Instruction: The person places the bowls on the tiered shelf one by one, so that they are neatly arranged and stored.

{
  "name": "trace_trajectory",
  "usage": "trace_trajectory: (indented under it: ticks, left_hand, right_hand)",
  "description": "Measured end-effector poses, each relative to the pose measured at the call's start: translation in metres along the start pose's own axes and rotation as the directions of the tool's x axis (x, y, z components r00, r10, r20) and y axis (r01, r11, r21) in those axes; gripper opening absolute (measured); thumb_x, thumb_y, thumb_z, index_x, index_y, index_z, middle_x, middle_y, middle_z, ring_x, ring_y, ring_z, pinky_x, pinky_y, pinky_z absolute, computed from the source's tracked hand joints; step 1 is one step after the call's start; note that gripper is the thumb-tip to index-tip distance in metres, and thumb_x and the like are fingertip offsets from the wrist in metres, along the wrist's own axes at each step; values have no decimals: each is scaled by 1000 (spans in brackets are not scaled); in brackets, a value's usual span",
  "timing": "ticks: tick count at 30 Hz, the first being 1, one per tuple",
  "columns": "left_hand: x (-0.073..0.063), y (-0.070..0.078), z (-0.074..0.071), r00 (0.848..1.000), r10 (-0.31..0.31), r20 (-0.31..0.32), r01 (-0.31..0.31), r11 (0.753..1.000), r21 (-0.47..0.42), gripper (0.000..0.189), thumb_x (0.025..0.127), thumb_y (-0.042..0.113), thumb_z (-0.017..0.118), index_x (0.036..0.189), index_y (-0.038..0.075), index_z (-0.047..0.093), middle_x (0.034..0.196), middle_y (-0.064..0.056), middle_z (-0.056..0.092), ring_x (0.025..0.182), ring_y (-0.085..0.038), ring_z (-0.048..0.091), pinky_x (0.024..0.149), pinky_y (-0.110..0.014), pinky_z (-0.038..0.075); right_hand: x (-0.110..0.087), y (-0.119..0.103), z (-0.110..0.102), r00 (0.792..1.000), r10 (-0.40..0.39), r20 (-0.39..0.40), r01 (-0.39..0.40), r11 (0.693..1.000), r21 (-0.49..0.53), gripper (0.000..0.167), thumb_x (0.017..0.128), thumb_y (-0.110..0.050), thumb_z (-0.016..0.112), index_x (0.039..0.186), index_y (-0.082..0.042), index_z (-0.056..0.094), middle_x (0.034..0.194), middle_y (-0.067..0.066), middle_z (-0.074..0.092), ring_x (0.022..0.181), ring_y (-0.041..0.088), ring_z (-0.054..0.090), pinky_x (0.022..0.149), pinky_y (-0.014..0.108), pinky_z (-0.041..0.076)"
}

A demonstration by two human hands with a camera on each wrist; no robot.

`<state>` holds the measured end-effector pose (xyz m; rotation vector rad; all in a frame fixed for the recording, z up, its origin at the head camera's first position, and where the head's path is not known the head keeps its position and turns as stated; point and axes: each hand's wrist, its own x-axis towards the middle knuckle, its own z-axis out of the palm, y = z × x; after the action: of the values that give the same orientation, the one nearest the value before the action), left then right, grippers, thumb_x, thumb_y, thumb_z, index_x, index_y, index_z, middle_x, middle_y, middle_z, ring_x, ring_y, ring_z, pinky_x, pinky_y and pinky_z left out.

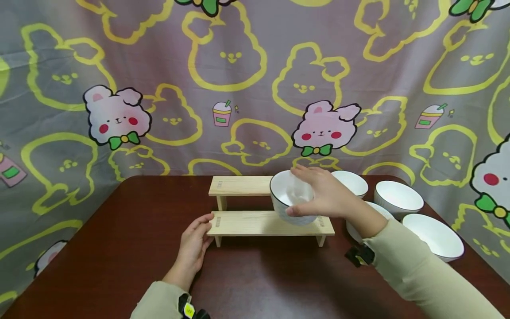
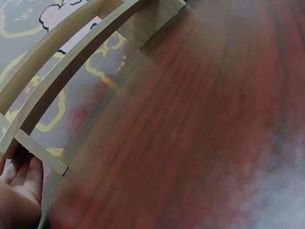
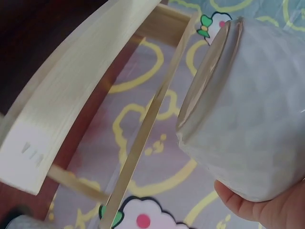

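A two-step wooden rack (image 1: 247, 223) of pale wood stands on the dark table. My left hand (image 1: 193, 243) grips the left end of its lower board, with the fingers (image 2: 32, 177) beneath the board in the left wrist view. My right hand (image 1: 328, 192) holds a white bowl (image 1: 283, 201) with a dark rim, thumb on the near side and fingers over the far side. The bowl is tilted, in the air over the right half of the rack. Its textured outer wall (image 3: 257, 109) fills the right of the right wrist view.
Several more white bowls, among them a back bowl (image 1: 350, 182) and a front bowl (image 1: 434, 235), stand at the table's right side. My right forearm partly covers one bowl (image 1: 378, 209). A patterned curtain (image 1: 255, 102) hangs behind the table (image 1: 119, 230).
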<state>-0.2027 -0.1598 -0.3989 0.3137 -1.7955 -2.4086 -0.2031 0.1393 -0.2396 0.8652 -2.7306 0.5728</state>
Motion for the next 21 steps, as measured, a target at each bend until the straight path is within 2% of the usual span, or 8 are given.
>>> trace_trajectory:
  ticks: [8,14,21]
  left_hand:
    - [1,1,-1,1000,5,0,-5,1000,21,23,88,6,50,102,16,65,112,-4,57,83,-6,60,76,-28,43]
    - [0,2,-2,1000,-1,8,1,1000,20,23,89,6,49,102,16,64,111,-2,57,83,-5,60,75,-27,43]
    - [-1,1,-1,1000,-2,8,2,1000,29,23,90,7,49,108,11,62,114,-3,56,86,-4,60,76,-26,44]
  right_hand:
    - [26,-21,11,1000,-6,31,6,1000,-10,92,63,-56,68,137,-5,45,143,16,39,130,39,33,103,53,28]
    - [48,-33,26,1000,-25,3,25,1000,-4,93,62,-57,69,134,-3,47,139,19,43,124,37,42,98,50,36]
    - [71,-48,39,1000,20,13,-20,1000,17,96,61,-61,68,135,-4,46,138,18,43,124,35,43,96,49,39]
